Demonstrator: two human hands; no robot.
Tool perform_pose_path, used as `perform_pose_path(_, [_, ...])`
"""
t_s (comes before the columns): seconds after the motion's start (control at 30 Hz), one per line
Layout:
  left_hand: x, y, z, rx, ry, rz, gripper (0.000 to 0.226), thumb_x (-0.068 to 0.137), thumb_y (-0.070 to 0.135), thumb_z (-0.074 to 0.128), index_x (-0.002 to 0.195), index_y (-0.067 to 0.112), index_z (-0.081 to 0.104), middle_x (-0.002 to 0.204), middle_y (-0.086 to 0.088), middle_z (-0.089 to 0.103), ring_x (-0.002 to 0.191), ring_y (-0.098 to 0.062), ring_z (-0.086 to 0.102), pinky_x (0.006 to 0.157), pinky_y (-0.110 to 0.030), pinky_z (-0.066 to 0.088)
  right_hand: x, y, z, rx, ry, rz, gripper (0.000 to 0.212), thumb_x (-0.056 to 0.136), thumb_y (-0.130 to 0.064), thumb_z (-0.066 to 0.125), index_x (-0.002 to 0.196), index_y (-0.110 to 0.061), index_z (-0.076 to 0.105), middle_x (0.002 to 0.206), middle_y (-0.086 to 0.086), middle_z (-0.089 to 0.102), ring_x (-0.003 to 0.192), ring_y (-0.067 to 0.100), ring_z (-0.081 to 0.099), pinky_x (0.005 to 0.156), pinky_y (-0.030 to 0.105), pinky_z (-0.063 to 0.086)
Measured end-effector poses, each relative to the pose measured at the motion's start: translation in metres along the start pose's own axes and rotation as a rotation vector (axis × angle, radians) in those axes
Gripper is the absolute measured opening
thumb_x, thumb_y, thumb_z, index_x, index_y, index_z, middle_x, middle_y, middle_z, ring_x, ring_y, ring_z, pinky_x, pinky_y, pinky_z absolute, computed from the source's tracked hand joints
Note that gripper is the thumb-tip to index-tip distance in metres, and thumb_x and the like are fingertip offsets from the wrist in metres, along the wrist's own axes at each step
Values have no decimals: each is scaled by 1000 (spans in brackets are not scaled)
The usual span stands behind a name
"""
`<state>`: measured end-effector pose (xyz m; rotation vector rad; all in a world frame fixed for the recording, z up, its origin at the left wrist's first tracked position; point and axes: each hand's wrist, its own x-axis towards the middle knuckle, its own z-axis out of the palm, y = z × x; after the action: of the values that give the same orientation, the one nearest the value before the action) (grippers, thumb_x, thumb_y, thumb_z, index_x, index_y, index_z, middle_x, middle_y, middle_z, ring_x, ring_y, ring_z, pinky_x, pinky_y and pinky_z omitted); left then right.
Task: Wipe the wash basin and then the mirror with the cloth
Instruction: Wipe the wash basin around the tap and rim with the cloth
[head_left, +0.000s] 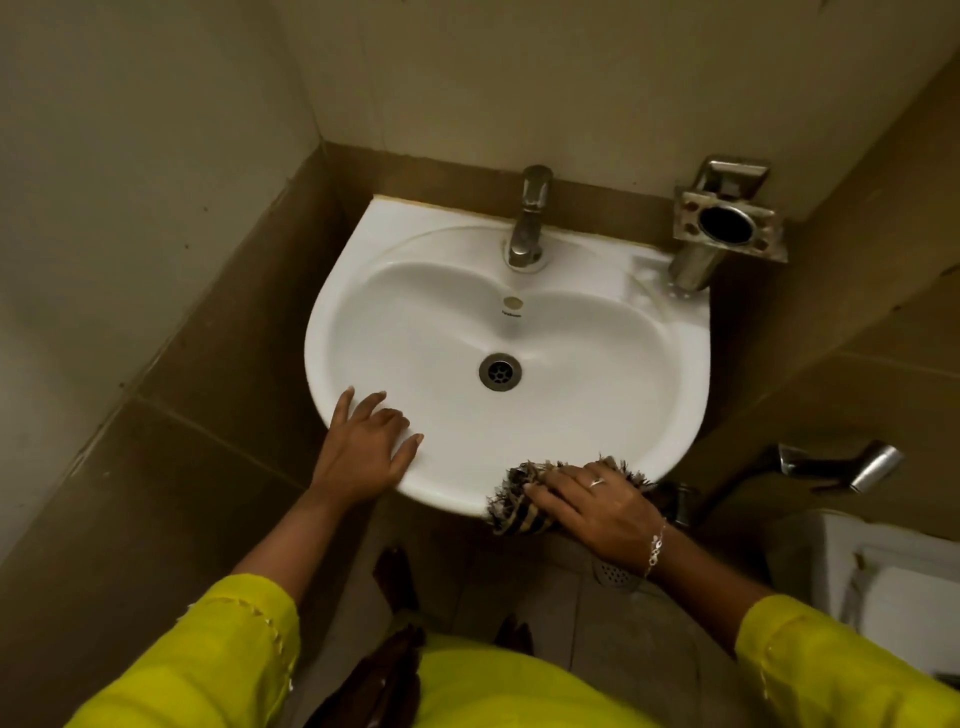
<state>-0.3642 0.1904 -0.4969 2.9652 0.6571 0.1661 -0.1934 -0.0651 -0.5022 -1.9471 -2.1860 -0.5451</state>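
right hand pressing cloth, basin rim

Dim corner of pale upper walls, brown tiles below, grey floor.

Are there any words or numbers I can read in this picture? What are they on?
Small dark print on the wash basin, just under the round overflow cap: too small and blurred to read.
No other words, numbers or signs show on the tap, the metal holder, the cloth or the walls.
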Motion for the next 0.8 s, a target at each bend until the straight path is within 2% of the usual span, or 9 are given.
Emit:
perform_pose_path(0.07, [1,-1,1,-14,-12,3,57,83,48,31,92,8,70,98,-8,72,116,-30,55,108,-45,13,-13,18,-2,1,-42,-8,27,92,-16,43,118,-16,50,98,5,73,82,18,69,69,30,54])
perform_pose_path(0.17, [4,2,-3,-35,-86,-55,73,78,62,22,105,10,67,114,-7,67,127,-27,44,110,-50,13,-31,47,-9,-28,-104,8,31,99,-13,24,118,-15,49,100,6,73,84,20,67,74,33,52])
perform_pose_path(0.27, [7,9,-8,-22,-157,-109,90,73,72,9,117,13,60,130,-4,57,135,-20,32,111,-48,5,-40,70,-15,-39,-147,19,32,100,-18,20,117,-14,48,99,6,73,87,22,68,81,36,51])
perform_pose_path(0.37, [8,11,-7,-5,-166,-128,91,72,74,7,115,13,60,128,-3,58,134,-20,34,110,-49,5,-41,73,-15,-54,-179,20,26,95,-24,35,116,-15,48,101,6,72,90,23,69,90,38,40])
perform_pose_path(0.43, [8,9,-4,13,-145,-110,90,72,75,9,110,13,63,124,-4,61,132,-22,38,109,-51,9,-44,65,-10,-52,-236,102,36,83,-25,49,117,-17,48,107,5,71,99,23,67,96,39,35])
perform_pose_path(0.53, [8,7,-3,29,-153,-68,97,72,79,4,106,13,64,122,-6,62,130,-24,41,106,-54,15,-45,43,-18,38,-308,329,54,69,-15,57,121,-22,47,119,4,64,122,23,48,107,46,24])
perform_pose_path(0.6, [11,7,-3,28,-164,-12,100,74,79,-2,104,11,66,120,-7,64,128,-25,44,105,-57,20,-39,18,-30,233,-140,619,61,59,-9,51,118,-23,52,126,6,59,129,22,36,112,46,17])
perform_pose_path(0.7, [13,6,-1,23,-183,29,99,77,76,-3,101,11,68,116,-6,66,126,-25,47,105,-57,24,-5,-24,-45,526,304,1276,55,69,-4,41,121,-15,57,140,15,43,134,28,32,111,43,24])
perform_pose_path(0.8, [13,6,0,-12,-170,10,92,78,77,6,100,12,68,114,-4,67,123,-24,50,105,-53,26,29,-37,-39,562,235,1668,61,88,-9,54,143,-5,27,155,20,2,144,33,6,113,38,20])
